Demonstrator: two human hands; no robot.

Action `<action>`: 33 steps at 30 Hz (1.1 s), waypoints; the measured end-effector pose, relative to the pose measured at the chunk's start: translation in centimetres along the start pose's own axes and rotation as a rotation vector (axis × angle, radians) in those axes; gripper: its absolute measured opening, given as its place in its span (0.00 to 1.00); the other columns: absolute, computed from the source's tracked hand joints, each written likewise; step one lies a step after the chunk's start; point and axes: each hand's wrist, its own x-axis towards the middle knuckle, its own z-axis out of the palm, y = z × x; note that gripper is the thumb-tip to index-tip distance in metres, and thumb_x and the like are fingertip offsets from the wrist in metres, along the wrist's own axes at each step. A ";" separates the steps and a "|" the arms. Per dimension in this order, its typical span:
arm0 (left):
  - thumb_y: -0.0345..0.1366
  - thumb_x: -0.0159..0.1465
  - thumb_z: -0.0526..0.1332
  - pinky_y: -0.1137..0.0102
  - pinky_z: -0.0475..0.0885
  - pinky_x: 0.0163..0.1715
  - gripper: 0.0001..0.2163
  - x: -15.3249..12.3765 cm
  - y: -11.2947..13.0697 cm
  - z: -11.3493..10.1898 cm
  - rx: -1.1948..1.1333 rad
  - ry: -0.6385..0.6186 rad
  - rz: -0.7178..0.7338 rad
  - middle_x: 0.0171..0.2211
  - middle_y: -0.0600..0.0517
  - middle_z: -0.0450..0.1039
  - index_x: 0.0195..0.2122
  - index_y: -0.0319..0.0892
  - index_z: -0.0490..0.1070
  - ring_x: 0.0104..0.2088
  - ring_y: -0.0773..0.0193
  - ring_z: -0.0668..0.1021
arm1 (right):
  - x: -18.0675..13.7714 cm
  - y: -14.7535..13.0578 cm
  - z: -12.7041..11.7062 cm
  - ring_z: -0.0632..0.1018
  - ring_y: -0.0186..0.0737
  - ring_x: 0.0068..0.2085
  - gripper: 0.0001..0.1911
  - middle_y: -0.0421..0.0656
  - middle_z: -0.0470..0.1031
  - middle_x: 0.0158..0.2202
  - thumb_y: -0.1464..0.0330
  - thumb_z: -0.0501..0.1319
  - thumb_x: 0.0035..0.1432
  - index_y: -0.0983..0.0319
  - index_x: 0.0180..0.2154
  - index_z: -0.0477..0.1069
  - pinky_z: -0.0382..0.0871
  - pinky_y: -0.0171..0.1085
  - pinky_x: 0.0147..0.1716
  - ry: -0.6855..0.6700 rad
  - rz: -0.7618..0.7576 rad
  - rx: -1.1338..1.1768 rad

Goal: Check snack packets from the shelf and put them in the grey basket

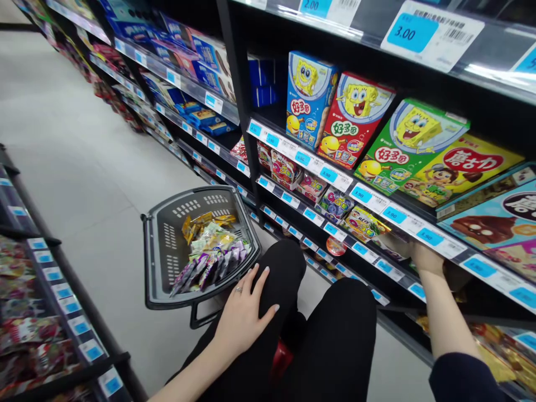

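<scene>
The right hand [425, 259], at four o'clock, reaches into a lower shelf [335, 231] of snack packs, beneath bright cartoon boxes [355, 120] at two o'clock; its fingers are hidden, so whether they grip anything cannot be told. Just past six o'clock, the left hand [245, 307] rests on the left knee [288, 259], fingers apart and holding nothing. In a grey basket [159, 240] at eight o'clock, small yellow, green and purple packets [213, 251] already lie heaped, while the reach looks unfinished, with nothing visibly drawn off the shelf.
</scene>
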 end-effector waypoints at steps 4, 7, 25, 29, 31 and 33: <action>0.46 0.58 0.55 0.54 0.59 0.53 0.31 -0.3 0.1 -0.2 0.010 0.065 0.059 0.59 0.41 0.54 0.61 0.41 0.50 0.58 0.47 0.58 | -3.6 -0.3 -1.5 0.70 0.47 0.30 0.10 0.49 0.70 0.22 0.70 0.55 0.49 0.64 0.24 0.73 0.59 0.43 0.29 0.181 -0.032 -0.087; 0.40 0.60 0.55 0.53 0.55 0.55 0.25 -1.0 0.4 -0.6 -0.131 0.075 0.177 0.59 0.44 0.55 0.59 0.42 0.55 0.60 0.47 0.54 | -5.9 -1.6 -3.8 0.67 0.40 0.25 0.07 0.43 0.68 0.18 0.71 0.57 0.48 0.61 0.24 0.74 0.59 0.42 0.29 0.359 -0.046 -0.024; 0.27 0.49 0.65 0.74 0.71 0.27 0.25 2.7 2.9 -3.9 -1.885 -0.583 -0.291 0.41 0.50 0.68 0.49 0.46 0.63 0.34 0.64 0.74 | -13.8 -19.1 -19.6 0.65 0.48 0.49 0.09 0.44 0.61 0.46 0.71 0.61 0.52 0.52 0.34 0.74 0.63 0.52 0.47 0.063 -0.171 1.045; 0.26 0.45 0.68 0.73 0.69 0.36 0.29 2.3 2.2 -3.9 -1.733 -0.356 -0.222 0.42 0.50 0.68 0.49 0.46 0.64 0.40 0.63 0.72 | -14.6 -19.4 -17.4 0.70 0.48 0.47 0.20 0.49 0.60 0.50 0.57 0.55 0.56 0.56 0.49 0.65 0.69 0.45 0.42 -0.380 0.154 1.485; 0.27 0.44 0.69 0.71 0.68 0.39 0.30 2.3 2.1 -3.8 -1.638 -0.344 -0.173 0.43 0.50 0.68 0.49 0.45 0.64 0.42 0.61 0.71 | -14.6 -19.9 -16.6 0.73 0.47 0.44 0.24 0.49 0.66 0.49 0.54 0.54 0.55 0.57 0.51 0.64 0.71 0.43 0.39 -0.625 0.220 1.666; 0.30 0.44 0.70 0.69 0.68 0.41 0.28 2.4 2.0 -3.6 -1.525 -0.342 -0.153 0.45 0.48 0.68 0.48 0.43 0.67 0.43 0.60 0.71 | -14.5 -20.5 -15.7 0.74 0.47 0.42 0.22 0.48 0.70 0.46 0.57 0.59 0.53 0.58 0.48 0.66 0.71 0.42 0.39 -0.765 0.284 1.763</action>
